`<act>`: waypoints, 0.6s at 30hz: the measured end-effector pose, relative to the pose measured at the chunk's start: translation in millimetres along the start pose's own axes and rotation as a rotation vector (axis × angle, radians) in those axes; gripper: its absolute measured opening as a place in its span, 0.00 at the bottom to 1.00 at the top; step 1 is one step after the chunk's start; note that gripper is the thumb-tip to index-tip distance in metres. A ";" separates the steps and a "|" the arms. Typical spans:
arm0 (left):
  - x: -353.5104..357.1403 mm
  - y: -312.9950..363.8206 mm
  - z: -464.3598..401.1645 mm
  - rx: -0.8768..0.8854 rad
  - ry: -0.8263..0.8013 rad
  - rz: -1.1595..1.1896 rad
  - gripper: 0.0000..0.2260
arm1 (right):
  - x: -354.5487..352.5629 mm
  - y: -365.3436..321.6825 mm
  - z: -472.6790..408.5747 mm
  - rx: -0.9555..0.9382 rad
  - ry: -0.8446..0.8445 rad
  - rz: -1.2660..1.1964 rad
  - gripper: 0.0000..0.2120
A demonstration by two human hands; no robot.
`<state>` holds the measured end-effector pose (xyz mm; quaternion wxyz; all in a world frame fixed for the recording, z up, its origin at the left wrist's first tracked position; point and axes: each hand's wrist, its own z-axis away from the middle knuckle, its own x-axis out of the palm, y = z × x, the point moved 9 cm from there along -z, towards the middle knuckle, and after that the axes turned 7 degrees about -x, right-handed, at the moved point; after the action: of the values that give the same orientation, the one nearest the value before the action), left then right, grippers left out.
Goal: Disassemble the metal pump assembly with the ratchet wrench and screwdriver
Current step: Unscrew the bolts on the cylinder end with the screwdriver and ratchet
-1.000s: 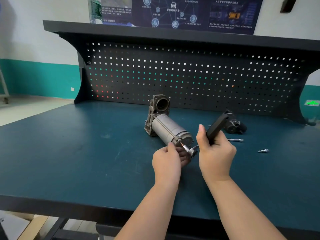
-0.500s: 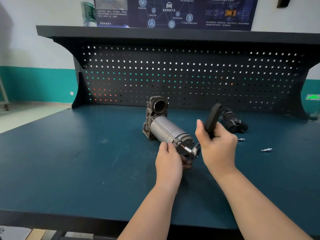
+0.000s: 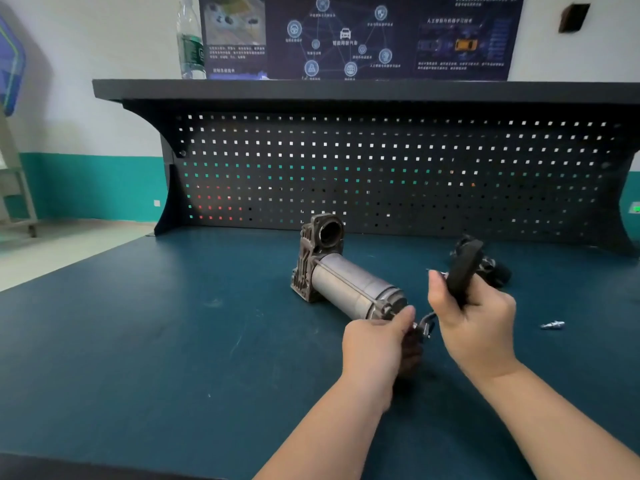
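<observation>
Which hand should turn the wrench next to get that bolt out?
Right. The right hand already grips the ratchet wrench handle, while the left hand steadies its head at the pump's near end.

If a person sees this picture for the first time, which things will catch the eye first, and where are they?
First comes the metal pump assembly, lying on its side in the middle of the dark blue bench. At its near end the left hand holds the wrench head, while the right hand grips the black ratchet wrench. Behind stands a black pegboard.
</observation>
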<state>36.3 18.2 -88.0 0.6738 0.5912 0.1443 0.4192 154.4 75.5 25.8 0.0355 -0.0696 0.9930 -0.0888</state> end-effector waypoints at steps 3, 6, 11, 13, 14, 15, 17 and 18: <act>12.4 -4.2 0.8 -0.168 -0.016 0.146 0.16 | -3.9 3.1 2.0 0.060 0.062 0.011 0.29; 22.5 -8.4 1.0 -0.275 -0.090 0.198 0.16 | -1.2 -7.6 1.2 -0.021 0.080 0.020 0.31; 15.4 -7.6 -3.8 -0.164 -0.159 0.165 0.08 | 3.9 -17.2 4.9 -0.108 0.035 -0.007 0.31; 15.4 -9.0 -3.4 -0.155 -0.192 0.216 0.06 | 7.8 -22.4 7.1 -0.152 -0.023 -0.034 0.31; 16.0 -9.7 -3.8 -0.161 -0.198 0.243 0.04 | 9.6 -27.6 8.0 -0.194 -0.056 -0.028 0.31; 16.4 -10.5 -4.0 -0.173 -0.197 0.269 0.03 | 10.1 -32.0 8.7 -0.233 -0.082 -0.028 0.30; 19.1 -10.9 -3.0 -0.192 -0.211 0.322 0.04 | 7.7 -37.0 8.0 -0.266 -0.103 -0.047 0.23; 20.9 -11.0 -2.6 -0.198 -0.223 0.348 0.04 | 7.2 -38.1 7.7 -0.275 -0.112 -0.052 0.19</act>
<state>51.5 35.9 -92.5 0.6579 0.5809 -0.0770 0.4731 152.9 36.1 24.7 0.0786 -0.1045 0.9901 0.0513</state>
